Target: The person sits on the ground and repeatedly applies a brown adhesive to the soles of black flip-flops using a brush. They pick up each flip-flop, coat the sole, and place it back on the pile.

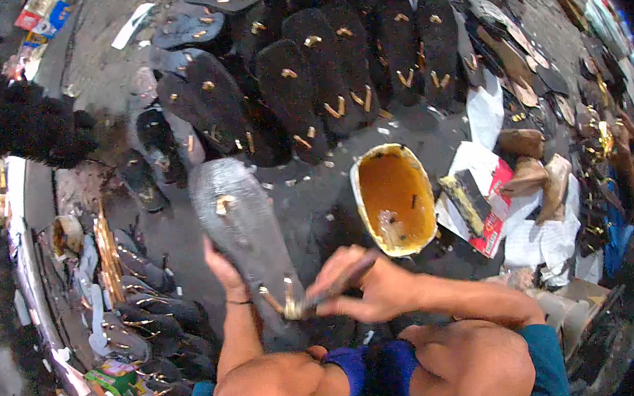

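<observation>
My left hand (226, 271) is closed round the left edge of a shoe sole (244, 215), holding it up. The sole is dark grey with a shiny, wet-looking face, a small gold tab toward its far end and gold strap ends near its close end. A brush (336, 287) is gripped in my right hand (375, 286). Its tip touches or nearly touches the gold strap ends; I cannot tell which. Right of the sole stands a cut-down tub (359, 201) with amber, glue-like liquid in it.
Several dark soles (292, 94) with gold tabs lie in rows beyond my hands. More sandals (150, 321) are piled at left. On the right are a red and white carton (496, 204), wooden shoe lasts (526, 176) and crumpled paper (547, 237). A black bristly bundle (27, 127) lies far left.
</observation>
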